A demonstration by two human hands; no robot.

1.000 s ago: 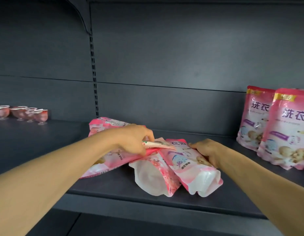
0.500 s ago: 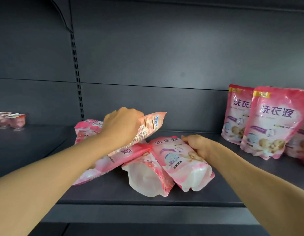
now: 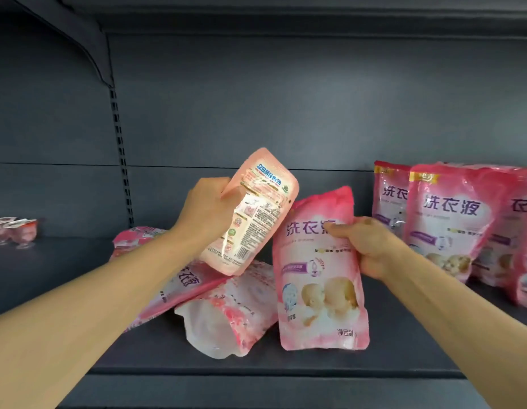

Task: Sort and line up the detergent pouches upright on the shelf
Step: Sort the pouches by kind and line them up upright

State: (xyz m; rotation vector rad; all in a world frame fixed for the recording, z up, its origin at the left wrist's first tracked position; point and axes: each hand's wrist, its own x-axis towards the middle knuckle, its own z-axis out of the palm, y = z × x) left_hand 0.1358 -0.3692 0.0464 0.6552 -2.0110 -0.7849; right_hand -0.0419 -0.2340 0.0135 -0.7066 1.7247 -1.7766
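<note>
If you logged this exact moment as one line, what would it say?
left hand: holds pale pouch raised | right hand: grips pink pouch upright | lying pouches: unsorted | row: upright

dark grey metal shelf [image 3: 286,361] | centre: pink plastic detergent pouches lying flat in a heap [image 3: 227,314] | right: row of upright pink detergent pouches [image 3: 451,219] against the far wall | far left: small clear pink-filled cups [image 3: 17,231]

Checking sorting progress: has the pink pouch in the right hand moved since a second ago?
Yes. The pink pouch was lying flat on the shelf; the right hand has now tipped it upright, its bottom edge near the shelf.
</note>
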